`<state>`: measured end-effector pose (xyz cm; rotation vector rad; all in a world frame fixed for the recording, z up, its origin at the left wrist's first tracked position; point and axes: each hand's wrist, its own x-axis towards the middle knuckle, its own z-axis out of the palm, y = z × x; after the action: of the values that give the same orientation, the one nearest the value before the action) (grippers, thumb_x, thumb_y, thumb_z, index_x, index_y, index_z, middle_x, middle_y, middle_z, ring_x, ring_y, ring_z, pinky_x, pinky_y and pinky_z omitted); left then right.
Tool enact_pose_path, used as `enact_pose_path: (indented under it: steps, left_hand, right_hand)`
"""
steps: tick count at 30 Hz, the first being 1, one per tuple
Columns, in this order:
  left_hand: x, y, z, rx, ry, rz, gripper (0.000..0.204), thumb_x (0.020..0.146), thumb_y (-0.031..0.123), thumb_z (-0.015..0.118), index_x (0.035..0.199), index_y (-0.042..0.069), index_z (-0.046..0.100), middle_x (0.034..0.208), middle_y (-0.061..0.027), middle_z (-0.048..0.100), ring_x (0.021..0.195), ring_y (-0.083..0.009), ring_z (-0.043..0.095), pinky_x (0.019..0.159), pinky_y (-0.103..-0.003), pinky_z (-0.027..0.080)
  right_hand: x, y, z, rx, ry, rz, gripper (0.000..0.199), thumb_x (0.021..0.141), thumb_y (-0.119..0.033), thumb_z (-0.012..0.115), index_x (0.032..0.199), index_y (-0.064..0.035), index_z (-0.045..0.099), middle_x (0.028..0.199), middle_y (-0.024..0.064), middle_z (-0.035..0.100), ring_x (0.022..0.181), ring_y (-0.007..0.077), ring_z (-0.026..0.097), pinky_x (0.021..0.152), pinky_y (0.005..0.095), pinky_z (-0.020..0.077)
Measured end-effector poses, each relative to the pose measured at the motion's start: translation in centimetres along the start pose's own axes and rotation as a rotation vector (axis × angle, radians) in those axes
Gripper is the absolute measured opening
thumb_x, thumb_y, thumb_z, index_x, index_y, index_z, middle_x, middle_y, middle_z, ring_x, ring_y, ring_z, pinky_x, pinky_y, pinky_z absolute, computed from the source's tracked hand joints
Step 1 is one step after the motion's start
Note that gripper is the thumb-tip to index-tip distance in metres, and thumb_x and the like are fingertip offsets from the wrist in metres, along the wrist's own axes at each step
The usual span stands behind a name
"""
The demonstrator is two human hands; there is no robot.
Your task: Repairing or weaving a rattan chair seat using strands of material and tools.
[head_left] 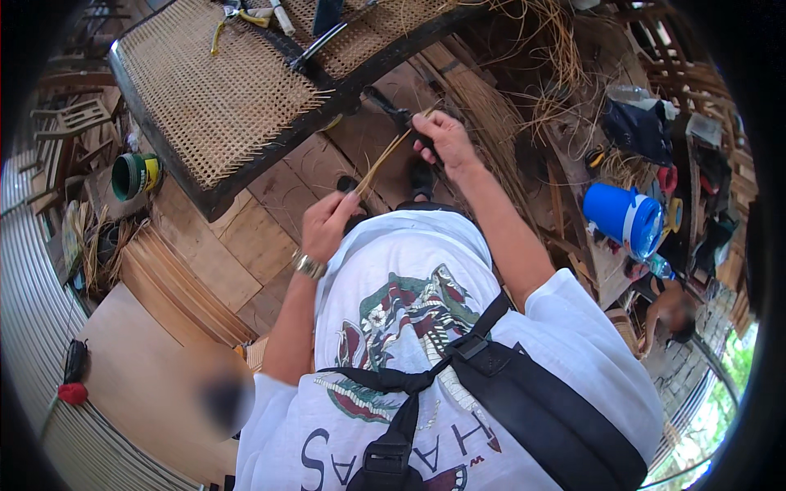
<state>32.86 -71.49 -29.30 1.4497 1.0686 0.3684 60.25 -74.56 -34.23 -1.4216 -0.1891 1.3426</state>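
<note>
1. Two containers are in view, checked from left to right. At the left edge a green can [133, 175] with a yellow band lies tipped on its side by the dark frame; its mouth shows dark, contents not discernible.
2. Woven cane panel [214, 92] in its dark frame lies above centre-left, with pliers [232, 14] and other tools resting on its far end.
3. Left hand [327, 223], metal watch [309, 265] at the wrist, is closed with fingertips pinched on the lower end of a thin cane strip [385, 157].
4. Cane strip runs up and to the right from the left hand to the right hand, held taut between the two, above the wooden plank floor [246, 237].
5. Right hand [443, 139] is clenched around a dark-handled tool [391, 110]; the strip's upper end meets this hand at the tool. Whether the blade touches the strip cannot be told.
6. At the right, a blue plastic jug [625, 217] with a white band lies on its side amid clutter; contents not visible.
7. Loose cane strands [557, 57] lie heaped at upper right.
</note>
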Motion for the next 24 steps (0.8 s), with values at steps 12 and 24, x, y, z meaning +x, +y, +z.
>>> enact_pose_path:
  steps: [12,24]
  left_hand:
    - [-10.4,-21.1,-15.1,0.912,0.076,0.291,0.058,0.089,0.038,0.072,0.131,0.001,0.057,0.09,-0.0042,0.069,0.067,-0.0094,0.058,0.062,-0.025,0.048]
    - [9.3,-3.3,4.2,-0.205,-0.425,-0.187,0.039,0.095,0.032,0.064,0.116,-0.002,0.062,0.104,-0.0067,0.068,0.071,-0.0121,0.062,0.064,-0.028,0.049]
  right_hand:
    - [0.4,-1.9,-0.1,-0.229,0.031,-0.06,0.026,0.094,-0.026,0.067,0.076,-0.0124,0.055,0.062,0.0008,0.058,0.045,0.0058,0.049,0.039,0.0199,0.0352]
    - [0.1,0.6,1.6,-0.254,0.038,-0.131,0.029,0.094,-0.026,0.068,0.076,-0.0083,0.055,0.06,0.001,0.057,0.047,0.0055,0.05,0.04,0.021,0.0381]
